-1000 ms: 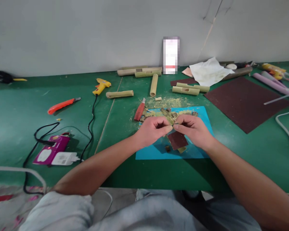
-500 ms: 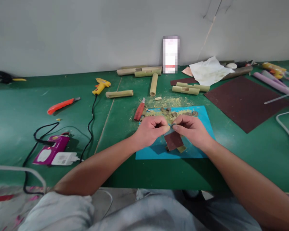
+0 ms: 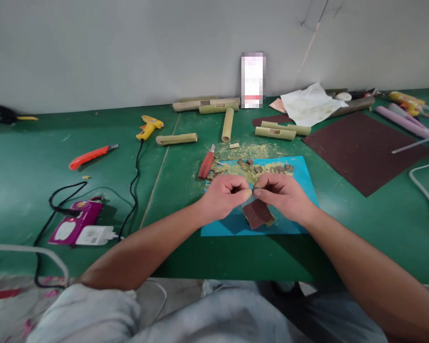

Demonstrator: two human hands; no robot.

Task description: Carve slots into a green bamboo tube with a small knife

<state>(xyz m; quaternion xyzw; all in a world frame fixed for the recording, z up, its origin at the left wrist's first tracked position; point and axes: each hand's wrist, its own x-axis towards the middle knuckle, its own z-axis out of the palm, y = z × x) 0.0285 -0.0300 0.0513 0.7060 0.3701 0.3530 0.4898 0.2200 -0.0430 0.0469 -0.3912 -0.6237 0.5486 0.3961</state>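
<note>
My left hand (image 3: 226, 196) and my right hand (image 3: 283, 196) meet over a blue sheet (image 3: 218, 228), thumbs and forefingers pinched together. Between the fingertips is a small dark piece (image 3: 254, 188), mostly hidden, so its kind does not show. Just below the fingers a brown square of sandpaper (image 3: 258, 214) lies over a greenish bamboo scrap (image 3: 270, 222). Beyond the hands, several dark chips (image 3: 258, 169) sit among pale yellow shavings. A red-handled knife (image 3: 206, 163) lies beside the sheet, to the left.
Cut bamboo tubes (image 3: 275, 133) lie along the back. At left are a yellow glue gun (image 3: 150, 126), an orange utility knife (image 3: 93, 156) and a purple power strip (image 3: 89, 219) with cords. A large brown sandpaper sheet (image 3: 366, 152) and crumpled white paper (image 3: 309, 105) lie at right.
The hands stay together over the blue sheet, with the fingertips shifted slightly toward me. Now the sandpaper square below them sits a little lower and covers more of the bamboo scrap.
</note>
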